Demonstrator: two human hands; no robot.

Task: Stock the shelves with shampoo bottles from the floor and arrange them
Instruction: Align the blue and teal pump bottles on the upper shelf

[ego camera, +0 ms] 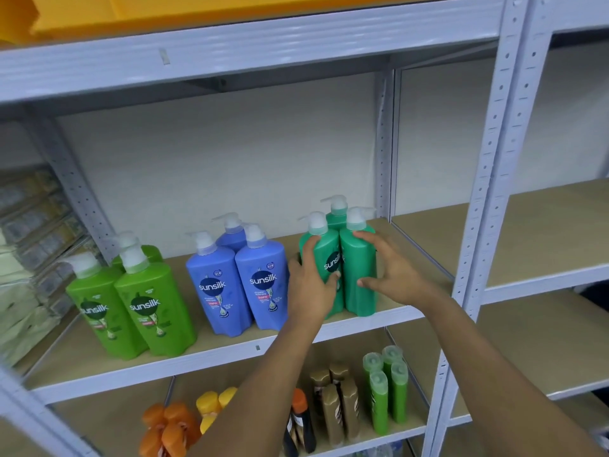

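The left hand curls its fingers over the shoulder of the front-left teal bottle, with the thumb pressed on the dark "sunsilk" label — a grasp round the bottle's left side. The right hand is spread: its fingers reach across the top of the front-right teal bottle and the thumb points toward the bottle's lower front, but whether the fingers press the plastic or hover just off it cannot be told. Both teal bottles stand upright, touching each other, near the front edge of the middle shelf, toward its right end. A third teal bottle stands just behind them, only its pump and shoulder showing.

To the left on the same shelf stand three blue pump bottles in a tight cluster, and further left three light green pump bottles — the front ones showing "sunsilk" labels.

On the shelf below stand small light green bottles, brown bottles, a dark bottle with an orange cap, yellow bottles and orange bottles. A yellow bin sits on the top shelf, and stacked packets fill the neighbouring rack at the far left.
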